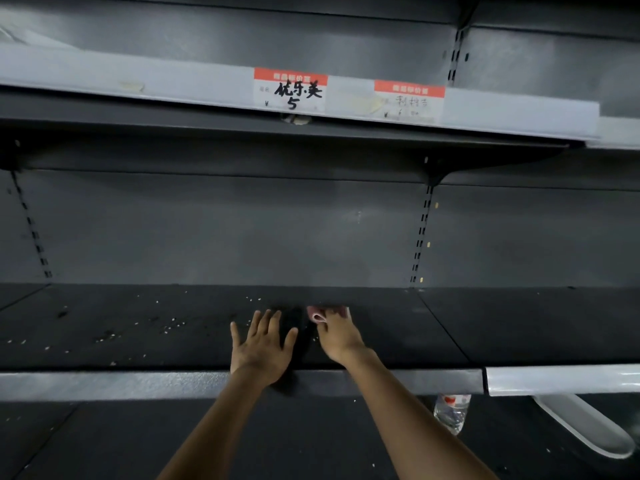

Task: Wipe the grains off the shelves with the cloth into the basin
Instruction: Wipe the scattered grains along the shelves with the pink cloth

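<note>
A dark shelf runs across the middle of the view, with pale grains scattered over its left half. My right hand reaches onto the shelf and grips a small pink cloth against the surface near the back. My left hand lies flat on the shelf just left of it, fingers spread, palm down. A white basin shows partly on the lower shelf at the bottom right, below the shelf's front edge.
The upper shelf's front rail carries two price tags. A clear plastic bottle lies on the lower shelf beside the basin. A few grains dot the lower shelf. Slotted uprights stand against the back panel.
</note>
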A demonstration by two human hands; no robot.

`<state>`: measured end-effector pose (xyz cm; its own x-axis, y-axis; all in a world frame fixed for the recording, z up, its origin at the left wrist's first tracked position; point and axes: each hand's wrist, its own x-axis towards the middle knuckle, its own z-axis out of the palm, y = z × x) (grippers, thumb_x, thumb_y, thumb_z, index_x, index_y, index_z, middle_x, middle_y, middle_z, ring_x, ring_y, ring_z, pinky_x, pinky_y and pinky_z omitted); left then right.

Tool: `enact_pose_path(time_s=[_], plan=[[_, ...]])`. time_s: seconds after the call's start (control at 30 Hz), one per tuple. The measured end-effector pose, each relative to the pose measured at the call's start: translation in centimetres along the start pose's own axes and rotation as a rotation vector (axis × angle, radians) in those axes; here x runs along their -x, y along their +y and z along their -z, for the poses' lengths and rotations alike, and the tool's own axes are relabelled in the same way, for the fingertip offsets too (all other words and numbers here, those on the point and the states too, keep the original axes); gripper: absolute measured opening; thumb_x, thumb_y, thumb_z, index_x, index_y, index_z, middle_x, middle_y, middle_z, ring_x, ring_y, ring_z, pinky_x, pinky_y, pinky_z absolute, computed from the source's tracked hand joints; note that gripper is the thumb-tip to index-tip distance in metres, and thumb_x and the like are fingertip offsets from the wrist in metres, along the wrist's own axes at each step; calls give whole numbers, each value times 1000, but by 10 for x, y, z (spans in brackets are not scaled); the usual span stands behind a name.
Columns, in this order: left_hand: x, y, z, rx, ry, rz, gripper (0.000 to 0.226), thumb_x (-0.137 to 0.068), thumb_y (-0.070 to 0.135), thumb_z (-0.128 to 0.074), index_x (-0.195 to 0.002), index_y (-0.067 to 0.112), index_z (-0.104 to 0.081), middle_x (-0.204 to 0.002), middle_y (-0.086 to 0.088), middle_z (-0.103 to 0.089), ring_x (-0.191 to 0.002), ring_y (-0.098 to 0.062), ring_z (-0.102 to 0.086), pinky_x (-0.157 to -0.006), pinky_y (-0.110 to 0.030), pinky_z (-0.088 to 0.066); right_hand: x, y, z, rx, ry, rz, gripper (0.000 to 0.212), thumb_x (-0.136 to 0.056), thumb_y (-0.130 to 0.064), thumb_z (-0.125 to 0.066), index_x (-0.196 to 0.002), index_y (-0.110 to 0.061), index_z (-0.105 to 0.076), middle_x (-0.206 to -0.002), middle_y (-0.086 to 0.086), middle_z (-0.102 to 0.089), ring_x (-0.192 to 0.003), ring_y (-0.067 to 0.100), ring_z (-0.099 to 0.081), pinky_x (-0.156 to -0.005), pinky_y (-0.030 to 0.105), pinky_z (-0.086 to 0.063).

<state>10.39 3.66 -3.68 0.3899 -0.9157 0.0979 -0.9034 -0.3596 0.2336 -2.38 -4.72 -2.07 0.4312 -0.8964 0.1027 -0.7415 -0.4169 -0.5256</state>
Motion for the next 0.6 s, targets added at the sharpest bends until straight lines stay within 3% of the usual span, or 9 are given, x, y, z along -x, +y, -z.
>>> enact_pose_path(time_s=[0.1, 0.17, 0.27, 0.33, 0.4, 0.47, 0.53, 0.6], plan=[[0, 0, -1, -11, 14, 8, 64, -96, 55, -9, -151, 22, -2, -159, 6, 2, -144, -13, 12, -113, -52, 13, -4, -12, -4, -59, -13, 33, 35, -97, -20, -40, -128, -6, -49, -131, 18, -50, -115, 34, -52, -98, 36, -42], [1, 0, -1, -6, 20, 9, 64, -96, 55, -9, -151, 22, -2, -159, 6, 2, -144, -13, 12, -114, -52, 13, -7, -13, 2, -107, 44, 38, 30, -98, -20, -39, -120, -6, -53, -118, 15, -61, -104, 30, -61, -89, 38, -50], [0, -1, 0, -2, 2, 14, 65, -96, 55, -9, -151, 21, -1, -159, 6, 3, -144, -14, 12, -114, -52, 12, -13, -2, 19, -193, 185, 27, 31, -99, -25, -39, -122, -15, -56, -109, 8, -66, -88, 22, -67, -77, 34, -55], [-1, -1, -1, 1, -23, 26, 66, -96, 56, -9, -151, 21, -1, -159, 5, 3, -145, -14, 12, -115, -52, 11, -15, 11, 35, -216, 241, -21, 26, -100, -22, -39, -116, -8, -55, -93, 9, -66, -68, 19, -63, -58, 26, -51], [-3, 0, 0, 10, -52, 35, 65, -96, 55, -9, -151, 22, 0, -159, 4, 5, -145, -15, 12, -114, -53, 11, -16, 27, 50, -172, 255, -71, 24, -100, -19, -39, -111, -2, -54, -86, 11, -63, -61, 17, -57, -52, 23, -44], [-5, -1, 2, 28, -58, 47, 63, -97, 53, -9, -150, 22, 1, -159, 3, 7, -144, -16, 13, -114, -54, 11, -15, 43, 59, -114, 264, -117, 26, -100, -19, -38, -111, -1, -53, -89, 13, -62, -69, 22, -61, -56, 25, -48], [-8, -3, 4, 55, -36, 68, 61, -97, 51, -8, -151, 22, 1, -159, 2, 7, -144, -16, 14, -114, -54, 11, -16, 57, 60, -56, 261, -178, 28, -100, -19, -37, -114, -1, -53, -102, 17, -63, -90, 31, -63, -74, 35, -51], [-11, -6, 5, 89, -21, 84, 61, -98, 51, -8, -151, 22, -1, -159, 2, 5, -144, -16, 13, -113, -54, 10, -18, 69, 53, -17, 220, -238, 30, -99, -19, -36, -119, -4, -52, -115, 16, -60, -107, 33, -57, -93, 39, -45]])
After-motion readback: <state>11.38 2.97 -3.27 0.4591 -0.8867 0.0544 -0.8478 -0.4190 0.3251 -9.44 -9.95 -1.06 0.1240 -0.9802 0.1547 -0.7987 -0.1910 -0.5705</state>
